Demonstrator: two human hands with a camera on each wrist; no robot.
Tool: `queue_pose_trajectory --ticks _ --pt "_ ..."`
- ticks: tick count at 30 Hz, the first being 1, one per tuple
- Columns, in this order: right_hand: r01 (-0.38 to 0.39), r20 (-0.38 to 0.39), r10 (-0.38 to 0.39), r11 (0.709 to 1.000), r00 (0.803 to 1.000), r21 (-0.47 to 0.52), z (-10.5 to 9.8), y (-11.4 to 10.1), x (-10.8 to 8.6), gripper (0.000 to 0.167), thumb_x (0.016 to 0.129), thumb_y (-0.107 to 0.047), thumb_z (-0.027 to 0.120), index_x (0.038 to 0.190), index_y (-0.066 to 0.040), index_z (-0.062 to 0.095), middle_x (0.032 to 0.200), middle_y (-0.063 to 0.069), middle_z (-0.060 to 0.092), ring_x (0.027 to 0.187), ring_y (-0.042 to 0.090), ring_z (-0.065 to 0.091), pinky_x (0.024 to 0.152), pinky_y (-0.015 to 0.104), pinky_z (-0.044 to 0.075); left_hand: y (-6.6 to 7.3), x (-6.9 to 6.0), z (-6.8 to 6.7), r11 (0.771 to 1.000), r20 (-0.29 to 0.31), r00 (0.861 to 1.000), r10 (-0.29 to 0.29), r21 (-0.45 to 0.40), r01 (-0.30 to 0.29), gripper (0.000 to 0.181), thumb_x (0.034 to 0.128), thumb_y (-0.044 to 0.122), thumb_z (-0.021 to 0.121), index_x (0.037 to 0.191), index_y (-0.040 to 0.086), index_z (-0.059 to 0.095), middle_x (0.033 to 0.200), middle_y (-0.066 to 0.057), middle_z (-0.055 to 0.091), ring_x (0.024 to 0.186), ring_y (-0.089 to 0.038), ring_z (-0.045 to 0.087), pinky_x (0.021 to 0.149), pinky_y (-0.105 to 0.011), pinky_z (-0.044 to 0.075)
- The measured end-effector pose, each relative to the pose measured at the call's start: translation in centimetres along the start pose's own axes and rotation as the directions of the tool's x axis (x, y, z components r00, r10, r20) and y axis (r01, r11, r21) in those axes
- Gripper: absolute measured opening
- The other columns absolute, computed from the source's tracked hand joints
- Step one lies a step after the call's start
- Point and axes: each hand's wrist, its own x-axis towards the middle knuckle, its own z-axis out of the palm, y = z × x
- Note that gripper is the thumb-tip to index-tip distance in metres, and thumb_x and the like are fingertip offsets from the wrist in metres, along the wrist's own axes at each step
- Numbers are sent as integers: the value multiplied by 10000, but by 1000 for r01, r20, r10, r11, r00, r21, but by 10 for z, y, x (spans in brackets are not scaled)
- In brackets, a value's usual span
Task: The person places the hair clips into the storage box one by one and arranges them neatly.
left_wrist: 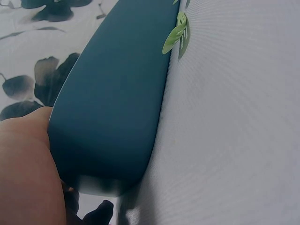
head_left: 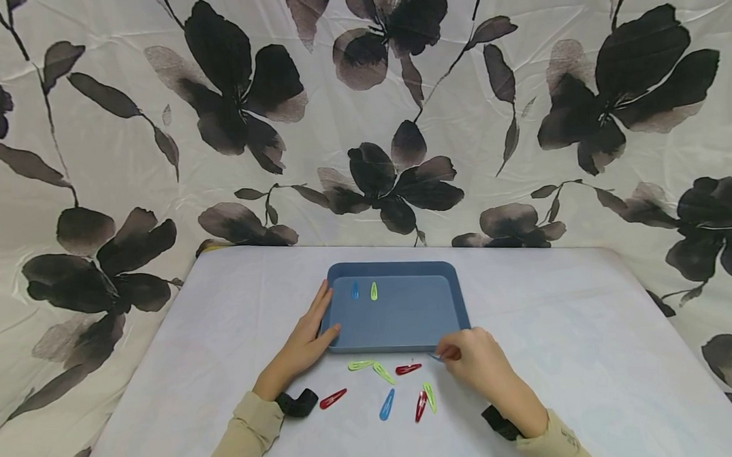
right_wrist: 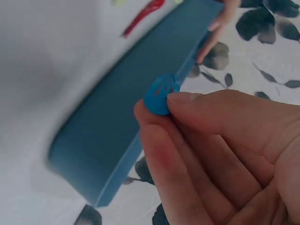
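Blue snap clip (right_wrist: 161, 96) is in the R hand (head_left: 473, 361), pinched btwn thumb & fingers, just outside the tray's near edge, toward its R corner. Tray (head_left: 407, 322): blue-grey, rectangular w/ rounded corners, shallow raised walls, smooth matte finish; holds 2 clips side by side nr its far L corner, 1 blue (head_left: 354, 290) & 1 lime green (head_left: 373, 291). L hand (head_left: 306, 340) rests on tray's L side, fingers extended along rim, thumb spread apart at the near end. Nearer the person, 7 loose teardrop clips w/ glossy look: 3 red (head_left: 333, 398), 3 green (head_left: 383, 373), 1 blue. White tabletop (head_left: 560, 329) under all, finely textured; behind it, creased white fabric (head_left: 497, 134) w/ dark floral print.
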Motion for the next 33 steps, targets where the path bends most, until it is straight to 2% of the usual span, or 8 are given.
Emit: queue_pose_trajectory --ticks 7,12,20,23,29,33 --pt "16 22 -20 989 1000 145 -7 1 14 196 758 109 750 776 -86 749 729 -41 698 660 79 645 613 224 532 1 0 0 1000 -1 1000 -2 3 2 733 990 168 571 1574 -8 164 1664 -112 42 1510 -304 97 1148 -611 166" --pt "-22 14 19 971 1000 240 -7 2 28 172 781 96 751 806 -74 759 774 2 719 697 112 665 633 247 547 2 0 0 1000 2 1000 -4 -2 4 730 990 163 568 1574 -8 165 1665 -103 39 1511 -296 93 1153 -600 163" --pt "-96 11 99 923 995 373 -2 2 52 114 810 48 742 879 -38 772 784 23 721 694 130 671 641 295 560 2 1 0 1000 5 1000 2 3 -2 727 996 170 564 1573 -14 162 1665 -108 37 1510 -305 95 1154 -595 165" --pt "-142 33 141 890 989 433 2 3 62 145 808 47 731 922 -33 774 797 51 727 682 153 690 645 317 566 2 1 -1 1000 6 1000 3 3 -3 725 996 165 564 1573 -12 163 1665 -106 38 1510 -305 96 1155 -593 165" --pt "-257 109 238 783 965 567 10 4 83 210 825 58 694 1015 1 760 825 85 723 718 255 727 681 378 571 2 0 -1 1000 5 1000 -4 0 4 727 992 157 570 1574 -9 166 1664 -114 44 1510 -301 95 1156 -593 161" --pt "-307 147 278 724 949 618 14 2 95 202 856 41 698 1054 49 736 855 120 722 728 240 730 710 362 584 1 0 -1 1000 2 1000 -7 1 7 733 993 175 571 1575 -6 163 1665 -104 39 1511 -301 90 1154 -600 159"
